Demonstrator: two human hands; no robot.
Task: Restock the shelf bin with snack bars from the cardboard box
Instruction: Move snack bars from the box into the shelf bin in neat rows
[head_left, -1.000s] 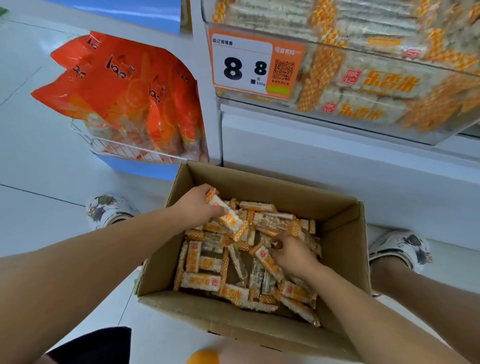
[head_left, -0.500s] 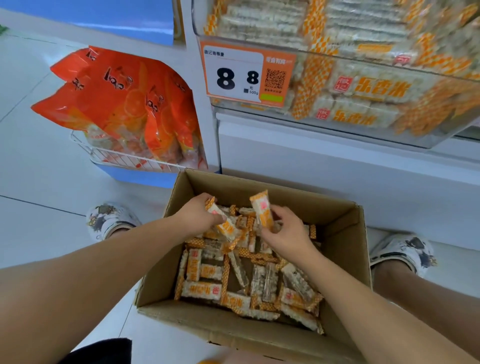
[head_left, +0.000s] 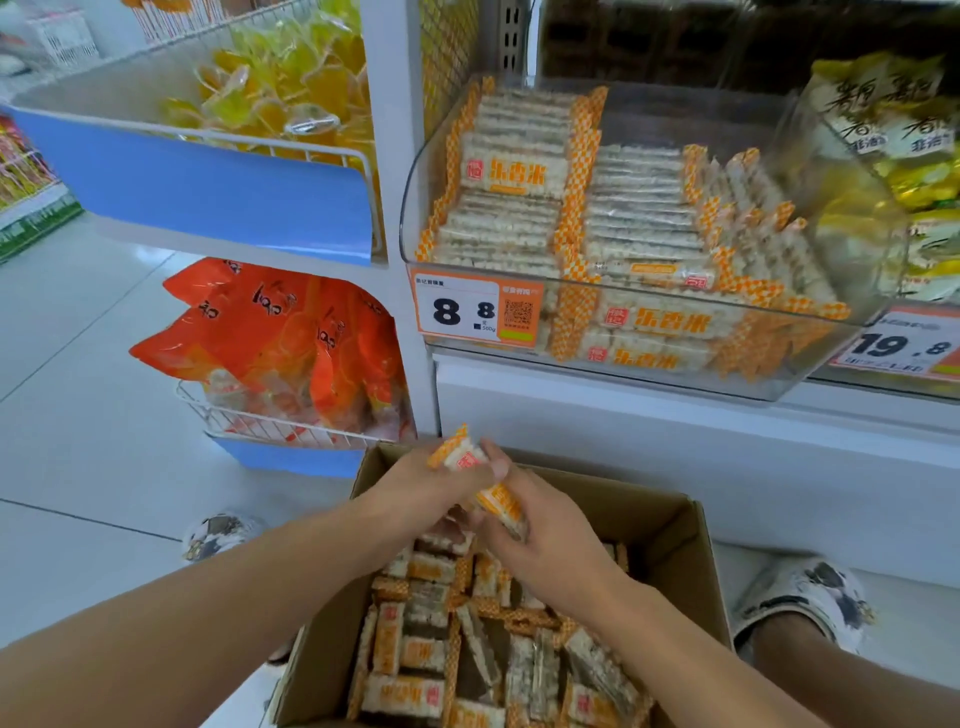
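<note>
Snack bars (head_left: 464, 456) in crinkly wrappers gripped by left hand (head_left: 422, 483); right hand (head_left: 540, 525) clutches another above cardboard box (head_left: 670, 530).

The shelf bin's price tag (head_left: 478, 310) reads "8.8"; the neighbouring tag (head_left: 901, 347) reads "19.8".

floor: pale glossy tiles (head_left: 78, 415) with dark grout | furniture: white shelving upright (head_left: 387, 156); white base panel (head_left: 675, 457); blue shelf fronts (head_left: 218, 192) | light: bright, even, probably overhead
</note>
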